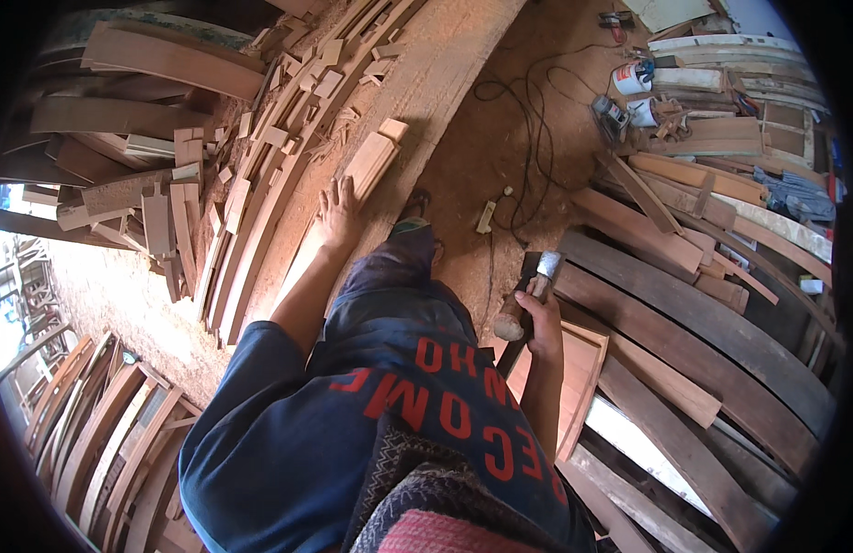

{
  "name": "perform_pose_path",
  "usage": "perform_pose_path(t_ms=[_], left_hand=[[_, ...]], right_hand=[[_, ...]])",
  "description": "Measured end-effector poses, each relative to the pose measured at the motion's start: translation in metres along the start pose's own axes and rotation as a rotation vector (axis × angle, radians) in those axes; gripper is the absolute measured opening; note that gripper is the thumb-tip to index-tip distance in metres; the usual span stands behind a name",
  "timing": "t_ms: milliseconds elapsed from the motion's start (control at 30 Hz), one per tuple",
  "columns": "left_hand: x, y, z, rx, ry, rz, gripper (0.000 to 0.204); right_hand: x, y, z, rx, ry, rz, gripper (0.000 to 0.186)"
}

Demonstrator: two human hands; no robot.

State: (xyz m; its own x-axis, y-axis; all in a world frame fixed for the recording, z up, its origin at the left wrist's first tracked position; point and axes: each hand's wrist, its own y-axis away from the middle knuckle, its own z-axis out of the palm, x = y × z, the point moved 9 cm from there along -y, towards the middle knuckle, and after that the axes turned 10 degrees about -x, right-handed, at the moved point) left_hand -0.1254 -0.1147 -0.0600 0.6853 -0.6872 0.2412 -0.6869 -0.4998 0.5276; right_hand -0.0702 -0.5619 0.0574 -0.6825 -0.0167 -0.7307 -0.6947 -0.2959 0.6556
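Observation:
My left hand [338,214] lies flat, fingers spread, on a long pale wooden plank [445,74] that runs up the middle. A stack of short wooden blocks [371,158] sits on the plank just beyond its fingertips. My right hand [541,324] grips a hammer [528,297] with a wooden handle and a metal head, held over a light wooden frame panel [583,369]. My leg in dark trousers and a foot [410,214] stretch forward between the two hands.
Many offcuts and curved strips [260,166] are piled at the left. Dark and reddish boards [703,323] are stacked at the right. A black cable [528,120], paint cans [634,78] and a power tool [611,112] lie on the sawdust floor beyond.

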Motion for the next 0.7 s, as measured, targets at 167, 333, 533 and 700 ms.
perform_pose_path(t_ms=[167,333,533,700], left_hand=[[-0.008,0.017,0.013,-0.155,0.014,0.018,0.119],[-0.022,0.019,0.018,-0.175,-0.006,0.065,0.124],[-0.064,0.034,0.034,-0.254,-0.014,0.045,0.130],[-0.107,0.001,0.055,-0.359,0.085,0.101,0.106]], right_hand=[[-0.004,-0.003,0.001,-0.047,0.072,-0.025,0.030],[-0.029,0.011,0.010,-0.039,0.098,-0.067,0.031],[-0.049,0.023,0.019,-0.124,0.118,-0.145,0.029],[-0.071,0.031,0.067,-0.385,-0.079,-0.230,0.029]])
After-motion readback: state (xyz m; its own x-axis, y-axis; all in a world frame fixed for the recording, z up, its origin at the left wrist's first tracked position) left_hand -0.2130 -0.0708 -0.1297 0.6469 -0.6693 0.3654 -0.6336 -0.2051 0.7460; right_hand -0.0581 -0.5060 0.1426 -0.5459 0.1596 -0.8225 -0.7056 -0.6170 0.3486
